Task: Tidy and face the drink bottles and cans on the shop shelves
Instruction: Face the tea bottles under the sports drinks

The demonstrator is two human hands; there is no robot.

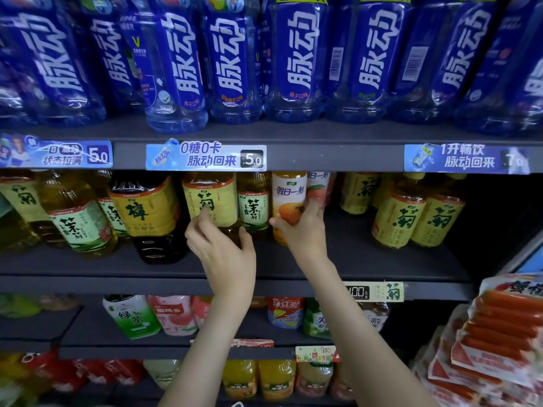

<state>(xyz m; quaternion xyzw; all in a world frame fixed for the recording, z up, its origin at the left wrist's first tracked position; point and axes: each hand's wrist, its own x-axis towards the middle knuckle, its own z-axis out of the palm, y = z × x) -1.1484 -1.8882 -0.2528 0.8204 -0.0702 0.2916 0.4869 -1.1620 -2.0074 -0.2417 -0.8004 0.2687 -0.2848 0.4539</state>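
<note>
On the middle shelf (367,259) stand tea bottles with yellow and green labels. My left hand (220,248) grips the lower part of a yellow-labelled chrysanthemum tea bottle (210,198), index finger on the label and thumb on its right side. My right hand (302,230) is closed around an orange juice bottle with a white label (288,195), its fingers reaching behind to a pink peach bottle (318,186). A green-labelled jasmine tea bottle (253,210) stands between the two hands.
Big blue sports-drink bottles (296,60) fill the top shelf above blue price tags (205,157). More yellow tea bottles (417,218) stand to the right, with a bare gap of shelf beside my right hand. Lower shelves hold smaller drinks (132,315); packs of sausages (499,333) hang at right.
</note>
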